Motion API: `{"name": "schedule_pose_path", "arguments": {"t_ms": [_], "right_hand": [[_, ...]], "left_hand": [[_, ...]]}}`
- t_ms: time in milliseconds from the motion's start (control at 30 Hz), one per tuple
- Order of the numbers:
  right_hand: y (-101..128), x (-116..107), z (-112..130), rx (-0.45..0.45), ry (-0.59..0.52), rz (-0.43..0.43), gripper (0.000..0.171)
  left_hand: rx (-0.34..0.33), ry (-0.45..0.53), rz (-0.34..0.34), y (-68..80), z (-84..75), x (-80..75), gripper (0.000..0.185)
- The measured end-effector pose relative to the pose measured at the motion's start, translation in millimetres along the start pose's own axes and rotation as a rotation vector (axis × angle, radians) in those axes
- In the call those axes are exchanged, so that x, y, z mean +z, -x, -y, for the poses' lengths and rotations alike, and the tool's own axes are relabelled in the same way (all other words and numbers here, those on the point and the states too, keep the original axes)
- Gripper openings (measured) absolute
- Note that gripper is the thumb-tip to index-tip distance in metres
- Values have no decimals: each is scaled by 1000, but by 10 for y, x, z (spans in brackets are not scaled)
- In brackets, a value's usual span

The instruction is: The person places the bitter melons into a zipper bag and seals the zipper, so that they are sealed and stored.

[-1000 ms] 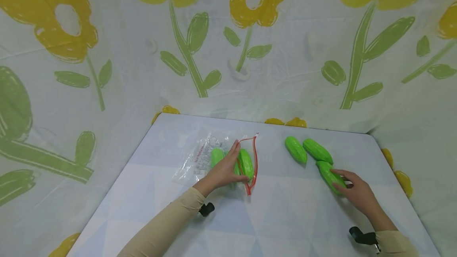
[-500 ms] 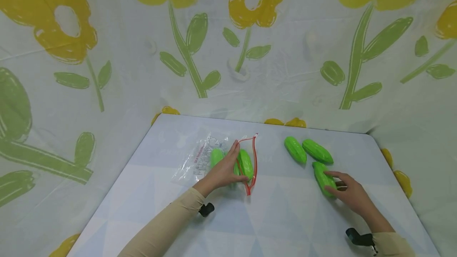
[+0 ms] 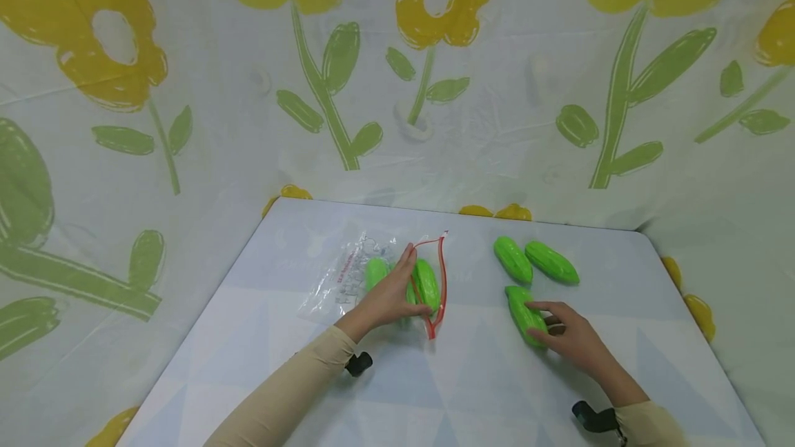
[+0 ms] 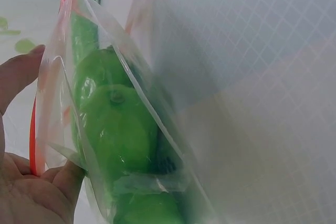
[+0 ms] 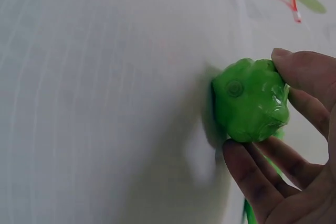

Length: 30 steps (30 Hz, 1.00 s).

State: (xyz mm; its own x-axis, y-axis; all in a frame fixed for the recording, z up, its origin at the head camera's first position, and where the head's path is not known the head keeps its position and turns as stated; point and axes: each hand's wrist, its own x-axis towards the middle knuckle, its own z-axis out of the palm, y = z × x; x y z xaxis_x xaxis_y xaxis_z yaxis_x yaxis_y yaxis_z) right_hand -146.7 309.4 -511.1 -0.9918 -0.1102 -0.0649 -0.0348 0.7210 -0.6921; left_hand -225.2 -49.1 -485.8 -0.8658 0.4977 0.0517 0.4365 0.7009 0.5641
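Observation:
In the head view, a clear zip bag (image 3: 338,288) with a red zip edge lies left of centre. Inside it are several bumpy green toy cucumbers (image 3: 426,283). My left hand (image 3: 390,296) grips the bag's rim with thumb and fingers spread, and the mouth gapes to the right. The left wrist view shows the bag's cucumbers (image 4: 118,121) through the plastic. My right hand (image 3: 574,336) pinches another toy cucumber (image 3: 523,312) between thumb and fingers, right of the bag. That cucumber's rounded end (image 5: 247,100) faces the camera in the right wrist view.
Two more toy cucumbers, one on the left (image 3: 513,259) and one on the right (image 3: 551,262), lie behind the right hand. Everything rests on a pale patterned table (image 3: 484,392). Behind it hangs a flower-printed cloth (image 3: 509,109).
My right hand has moved left with its toy cucumber, away from the far-right cucumber and toward the bag. The left hand and bag stay put.

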Motion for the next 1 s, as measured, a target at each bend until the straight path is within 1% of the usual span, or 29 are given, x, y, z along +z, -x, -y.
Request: {"name": "schedule_pose_path", "arguments": {"t_ms": [100,433,533,833,1000], "right_hand": [[-42,89,45,-32,-2,-6,57],[-171,294,220,-67,6,-36,57],[-192,322,243,-39,12,-44,57],[-192,346,253,19,26,-32,59],[-185,333,260,24,21,-10,60]], "left_hand": [[0,2,-1,0,1,-1,119],[-1,10,3,4,-17,-15,118],[-2,12,5,3,-21,-17,118],[5,10,8,18,-22,-25,117],[10,16,1,18,-7,-15,118]]}}
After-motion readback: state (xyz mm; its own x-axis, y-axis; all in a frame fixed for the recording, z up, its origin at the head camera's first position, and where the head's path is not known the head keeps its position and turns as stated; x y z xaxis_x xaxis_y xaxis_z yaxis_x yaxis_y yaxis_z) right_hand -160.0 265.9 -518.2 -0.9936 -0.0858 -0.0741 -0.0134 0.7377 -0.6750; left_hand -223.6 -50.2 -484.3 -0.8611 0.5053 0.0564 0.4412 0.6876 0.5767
